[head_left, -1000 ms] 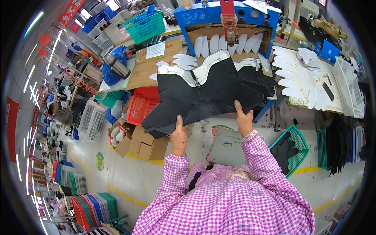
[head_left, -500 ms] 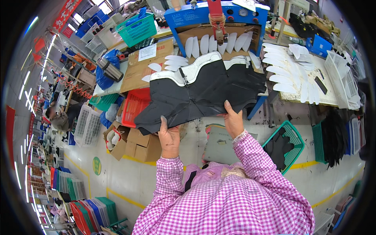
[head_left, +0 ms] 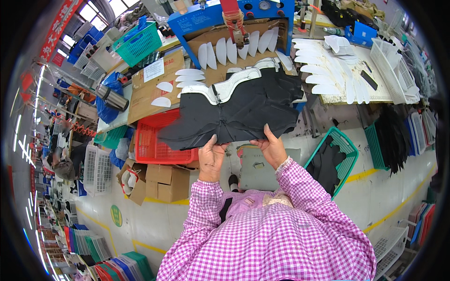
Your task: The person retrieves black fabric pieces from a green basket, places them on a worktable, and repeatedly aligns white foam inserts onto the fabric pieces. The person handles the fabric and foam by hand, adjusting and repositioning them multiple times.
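Basically, the wide black fabric shoe-upper panel with grey-white collar trim lay at frame centre, long axis left-right, just above both hands. Left hand and right hand each pinched its lower edge, thumbs on top, equally near. Red plastic basket sat underneath at left; open floor below.

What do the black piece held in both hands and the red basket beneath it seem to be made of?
Black piece: looks like soft matte fabric or synthetic leather, since it drapes and bends between the left hand and right hand; its white trim looks smoother. Which of the two cannot be told. Red basket: most likely rigid moulded plastic, judging by its open grid walls.
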Action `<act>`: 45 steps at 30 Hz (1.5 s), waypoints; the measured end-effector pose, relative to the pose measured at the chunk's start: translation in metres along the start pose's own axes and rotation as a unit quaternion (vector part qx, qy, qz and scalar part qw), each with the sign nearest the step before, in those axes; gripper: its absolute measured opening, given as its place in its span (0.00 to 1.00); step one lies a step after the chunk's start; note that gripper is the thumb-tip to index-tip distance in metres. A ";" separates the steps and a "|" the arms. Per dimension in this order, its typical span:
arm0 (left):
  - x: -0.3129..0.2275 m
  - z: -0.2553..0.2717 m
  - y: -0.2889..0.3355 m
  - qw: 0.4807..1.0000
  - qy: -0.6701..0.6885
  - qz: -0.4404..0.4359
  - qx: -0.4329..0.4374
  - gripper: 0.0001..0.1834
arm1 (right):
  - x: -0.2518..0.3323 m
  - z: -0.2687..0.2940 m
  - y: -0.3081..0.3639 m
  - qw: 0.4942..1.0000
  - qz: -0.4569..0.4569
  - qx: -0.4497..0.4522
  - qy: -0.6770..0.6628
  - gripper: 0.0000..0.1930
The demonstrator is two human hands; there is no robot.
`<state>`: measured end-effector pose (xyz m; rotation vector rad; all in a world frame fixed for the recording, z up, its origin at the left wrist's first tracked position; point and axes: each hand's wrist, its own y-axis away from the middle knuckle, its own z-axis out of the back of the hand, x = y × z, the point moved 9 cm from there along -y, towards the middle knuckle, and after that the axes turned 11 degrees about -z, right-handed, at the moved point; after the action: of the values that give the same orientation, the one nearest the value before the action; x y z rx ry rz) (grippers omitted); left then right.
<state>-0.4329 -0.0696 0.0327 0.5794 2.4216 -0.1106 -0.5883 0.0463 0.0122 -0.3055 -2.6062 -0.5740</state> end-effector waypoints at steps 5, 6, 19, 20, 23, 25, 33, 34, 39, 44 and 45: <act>-0.011 0.037 -0.029 0.999 -0.030 0.018 -0.026 0.18 | -0.029 0.027 -0.022 0.996 -0.045 -0.069 -0.043 0.10; -0.017 0.046 -0.039 0.999 -0.032 0.015 -0.030 0.18 | -0.033 0.029 -0.030 0.996 -0.040 -0.075 -0.040 0.09; -0.073 0.178 -0.195 0.988 0.014 0.153 -0.015 0.21 | -0.131 0.019 -0.191 0.986 -0.001 -0.158 -0.055 0.15; -0.081 0.182 -0.204 0.988 0.019 0.154 -0.006 0.21 | -0.134 0.013 -0.199 0.985 -0.006 -0.165 -0.044 0.14; -0.098 0.187 -0.221 0.986 0.026 0.166 0.005 0.21 | -0.139 -0.001 -0.214 0.982 -0.017 -0.185 -0.027 0.13; -0.103 0.188 -0.226 0.984 0.026 0.174 -0.001 0.21 | -0.139 -0.009 -0.218 0.982 -0.030 -0.182 -0.029 0.13; -0.096 0.165 -0.244 0.973 0.008 0.219 0.064 0.14 | -0.128 -0.007 -0.196 0.973 -0.006 -0.228 -0.031 0.09; -0.097 0.164 -0.246 0.974 -0.010 0.216 0.066 0.14 | -0.127 -0.010 -0.194 0.975 0.001 -0.219 -0.037 0.09; -0.107 0.156 -0.254 0.977 -0.006 0.201 0.076 0.15 | -0.121 -0.033 -0.197 0.986 0.009 -0.163 -0.021 0.10; -0.127 0.160 -0.257 0.981 0.004 0.179 0.069 0.14 | -0.121 -0.048 -0.204 0.986 0.009 -0.164 0.036 0.08; -0.131 0.166 -0.255 0.982 0.003 0.181 0.051 0.14 | -0.122 -0.051 -0.206 0.984 0.010 -0.175 0.044 0.07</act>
<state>-0.3567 -0.3854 -0.0358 1.0560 2.2840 -0.0806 -0.5246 -0.1732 -0.0753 -0.4048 -2.4060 -1.0168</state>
